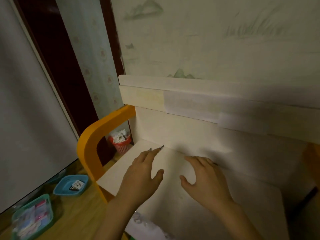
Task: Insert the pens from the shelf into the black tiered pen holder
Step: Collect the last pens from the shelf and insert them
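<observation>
Both hands reach over the white shelf point(121, 172), holding nothing. Left hand point(142, 172) has fingers stretched toward the back corner; right hand point(206, 177) is loosely curled, fingertips at the back edge, where something thin and dark shows, maybe a pen. No clear pens, and the black holder is out of view. Risks: frame is blurred; fingers could push pens into the back gap or off the open left edge.
</observation>
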### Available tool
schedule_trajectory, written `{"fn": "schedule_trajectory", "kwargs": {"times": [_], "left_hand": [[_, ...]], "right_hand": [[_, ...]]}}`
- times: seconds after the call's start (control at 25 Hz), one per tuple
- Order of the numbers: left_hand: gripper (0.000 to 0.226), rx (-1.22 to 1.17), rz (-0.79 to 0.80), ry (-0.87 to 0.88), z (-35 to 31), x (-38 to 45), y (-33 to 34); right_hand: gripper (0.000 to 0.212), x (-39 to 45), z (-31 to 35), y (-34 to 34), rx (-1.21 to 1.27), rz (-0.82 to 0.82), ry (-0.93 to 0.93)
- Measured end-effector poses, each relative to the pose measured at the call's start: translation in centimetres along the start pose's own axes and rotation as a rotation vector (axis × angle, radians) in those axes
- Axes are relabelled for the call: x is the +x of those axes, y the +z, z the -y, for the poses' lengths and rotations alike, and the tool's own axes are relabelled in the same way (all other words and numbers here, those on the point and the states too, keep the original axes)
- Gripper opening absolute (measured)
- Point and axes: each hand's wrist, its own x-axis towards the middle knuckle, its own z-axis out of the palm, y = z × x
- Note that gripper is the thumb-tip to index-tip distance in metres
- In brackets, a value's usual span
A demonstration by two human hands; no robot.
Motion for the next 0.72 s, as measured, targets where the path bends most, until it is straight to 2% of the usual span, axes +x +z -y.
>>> {"fn": "schedule_trajectory", "kwargs": {"times": [0.28,0.48,0.6,0.72], "left_hand": [[0.063,-0.098,0.057,-0.197,7.0,7.3,5.3],[0.074,-0.024,0.237,-0.409,11.8,11.7,11.3],[0.074,-0.024,0.273,-0.394,12.6,13.5,13.8],[0.066,-0.062,0.22,-0.313,12.4,14.8,15.7]], "right_hand": [[0.061,4.3,-1.6,4.2,-0.105,0.085,0.107],[0.059,4.9,-2.3,5.8,-0.16,0.073,0.202],[0.061,4.7,-2.4,6.4,-0.213,0.115,0.251],[0.061,4.6,-2.6,6.8,-0.227,0.132,0.321]]}}
